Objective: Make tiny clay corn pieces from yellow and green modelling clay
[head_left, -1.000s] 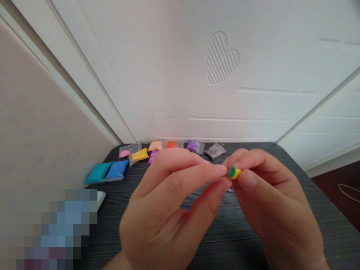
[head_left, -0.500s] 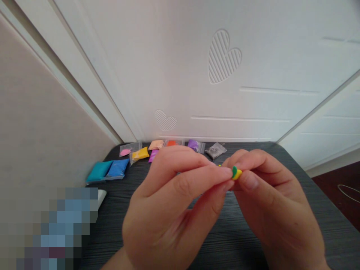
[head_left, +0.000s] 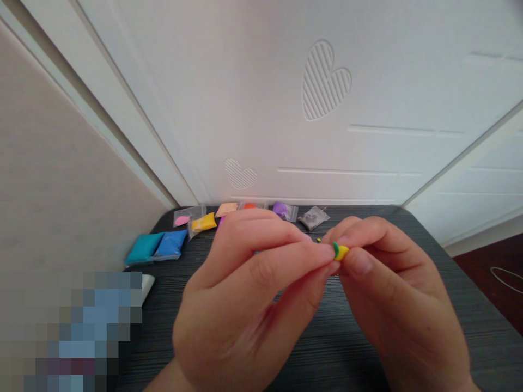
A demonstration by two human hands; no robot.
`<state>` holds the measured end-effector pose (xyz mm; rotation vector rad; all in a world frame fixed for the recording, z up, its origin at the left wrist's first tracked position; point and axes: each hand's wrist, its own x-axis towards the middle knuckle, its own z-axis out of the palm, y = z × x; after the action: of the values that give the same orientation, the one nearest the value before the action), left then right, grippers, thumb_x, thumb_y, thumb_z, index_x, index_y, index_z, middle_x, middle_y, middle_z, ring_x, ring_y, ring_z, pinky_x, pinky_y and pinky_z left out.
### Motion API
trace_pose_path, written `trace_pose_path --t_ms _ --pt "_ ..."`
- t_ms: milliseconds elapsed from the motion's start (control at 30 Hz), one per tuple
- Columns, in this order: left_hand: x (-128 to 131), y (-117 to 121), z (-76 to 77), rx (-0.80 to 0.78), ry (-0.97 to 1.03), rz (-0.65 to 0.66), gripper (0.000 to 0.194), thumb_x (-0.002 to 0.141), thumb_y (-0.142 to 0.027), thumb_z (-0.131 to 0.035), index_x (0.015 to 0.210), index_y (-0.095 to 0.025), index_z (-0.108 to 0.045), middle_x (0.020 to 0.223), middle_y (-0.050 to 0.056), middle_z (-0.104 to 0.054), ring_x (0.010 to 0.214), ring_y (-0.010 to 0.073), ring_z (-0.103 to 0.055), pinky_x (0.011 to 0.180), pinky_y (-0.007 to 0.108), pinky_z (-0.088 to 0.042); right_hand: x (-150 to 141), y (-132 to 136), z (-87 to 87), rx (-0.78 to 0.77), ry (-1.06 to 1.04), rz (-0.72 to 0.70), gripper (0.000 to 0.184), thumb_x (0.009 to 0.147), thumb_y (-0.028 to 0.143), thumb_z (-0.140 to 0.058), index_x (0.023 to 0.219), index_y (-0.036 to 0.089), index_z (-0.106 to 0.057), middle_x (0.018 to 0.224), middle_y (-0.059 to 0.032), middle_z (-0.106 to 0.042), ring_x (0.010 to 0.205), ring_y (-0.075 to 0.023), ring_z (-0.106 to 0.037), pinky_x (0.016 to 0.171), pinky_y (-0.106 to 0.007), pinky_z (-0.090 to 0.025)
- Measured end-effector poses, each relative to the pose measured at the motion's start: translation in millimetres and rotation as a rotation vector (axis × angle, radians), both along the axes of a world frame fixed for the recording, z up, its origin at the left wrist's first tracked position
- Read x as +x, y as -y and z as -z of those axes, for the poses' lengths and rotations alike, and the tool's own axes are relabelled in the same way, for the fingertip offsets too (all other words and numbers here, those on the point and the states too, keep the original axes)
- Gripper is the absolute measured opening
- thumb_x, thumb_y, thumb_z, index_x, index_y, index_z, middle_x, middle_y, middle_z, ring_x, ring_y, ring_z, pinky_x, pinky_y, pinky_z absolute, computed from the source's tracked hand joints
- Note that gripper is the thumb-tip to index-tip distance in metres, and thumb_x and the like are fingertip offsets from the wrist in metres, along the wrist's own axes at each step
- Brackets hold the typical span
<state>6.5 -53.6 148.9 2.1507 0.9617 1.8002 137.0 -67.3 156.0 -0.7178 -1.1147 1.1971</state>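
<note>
Between the fingertips of both hands is a small piece of yellow and green modelling clay (head_left: 342, 252), its green part on the left and its yellow part on the right. My left hand (head_left: 253, 294) pinches the green end with thumb and forefinger. My right hand (head_left: 402, 294) has its thumb and forefinger closed on the yellow end. Both hands are raised over the dark table, and the fingers cover part of the piece. Just behind the fingertips, a tiny yellow and green bit (head_left: 318, 240) shows on the table.
Along the back of the dark table (head_left: 327, 337) lie a yellow clay packet (head_left: 204, 222), a purple one (head_left: 281, 210), a grey one (head_left: 314, 218) and several others. Teal (head_left: 144, 248) and blue (head_left: 171, 245) packets sit at the left. A white panel (head_left: 265, 98) stands behind; a blurred-out object is at lower left.
Both hands have shifted very slightly left with the clay piece. More of its yellow part and of the tiny bit behind the fingers now shows.
</note>
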Motion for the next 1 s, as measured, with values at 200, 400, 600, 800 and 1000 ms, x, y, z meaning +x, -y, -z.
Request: trace_pose_path --t_ms 200,400,600,800,1000 --pt "-2.1 -3.1 -2.9 0.046 -0.059 -0.009 0.029 0.069 -0.012 -0.063 0.091 -0.031 -0.061 0.086 -0.003 -0.060 0.080 0.0156 -0.056 0.084 0.037 -0.046 -0.5 0.1 0.5 0.012 0.007 0.014 0.004 0.074 0.022 -0.059 0.076 0.025 -0.060 0.072 0.0019 -0.059 0.067 -0.0118 -0.055 0.063 -0.027 -0.047" --pt "-1.1 -3.6 -3.0 0.074 -0.058 -0.026 0.029 0.069 -0.009 -0.062 0.089 -0.030 -0.061 0.085 -0.003 -0.060 0.081 0.0158 -0.056 0.083 0.036 -0.047 -1.3 0.3 0.3 0.012 -0.021 -0.004 0.006 0.075 0.020 -0.058 0.077 0.026 -0.060 0.073 0.0025 -0.059 0.068 -0.0107 -0.055 0.064 -0.026 -0.046" --pt "-3.0 -3.5 -3.0 0.049 -0.087 -0.028 0.026 0.070 -0.013 -0.062 0.090 -0.031 -0.061 0.086 -0.003 -0.060 0.080 0.0159 -0.057 0.083 0.036 -0.047 -1.8 -0.3 -0.1 0.010 0.007 0.019 0.006 0.075 0.021 -0.059 0.076 0.026 -0.060 0.073 0.0023 -0.059 0.068 -0.0119 -0.055 0.064 -0.027 -0.047" --pt "-1.5 -3.2 -2.7 0.051 -0.053 -0.034 0.025 0.073 -0.013 -0.059 0.090 -0.031 -0.060 0.087 -0.002 -0.061 0.080 0.0164 -0.057 0.083 0.036 -0.048 -1.1 -0.4 0.1 0.011 0.036 0.036 0.005 0.075 0.022 -0.058 0.076 0.027 -0.060 0.072 0.0021 -0.059 0.067 -0.0124 -0.055 0.063 -0.028 -0.048" --pt "-2.6 -3.5 -3.8 0.039 -0.078 0.002 0.026 0.072 -0.013 -0.060 0.090 -0.031 -0.060 0.087 -0.003 -0.061 0.082 0.0163 -0.057 0.083 0.036 -0.047 -1.3 -0.1 -0.9 0.014 0.016 0.036 0.006 0.075 0.020 -0.059 0.075 0.026 -0.060 0.072 0.0022 -0.059 0.068 -0.0113 -0.055 0.062 -0.026 -0.047"
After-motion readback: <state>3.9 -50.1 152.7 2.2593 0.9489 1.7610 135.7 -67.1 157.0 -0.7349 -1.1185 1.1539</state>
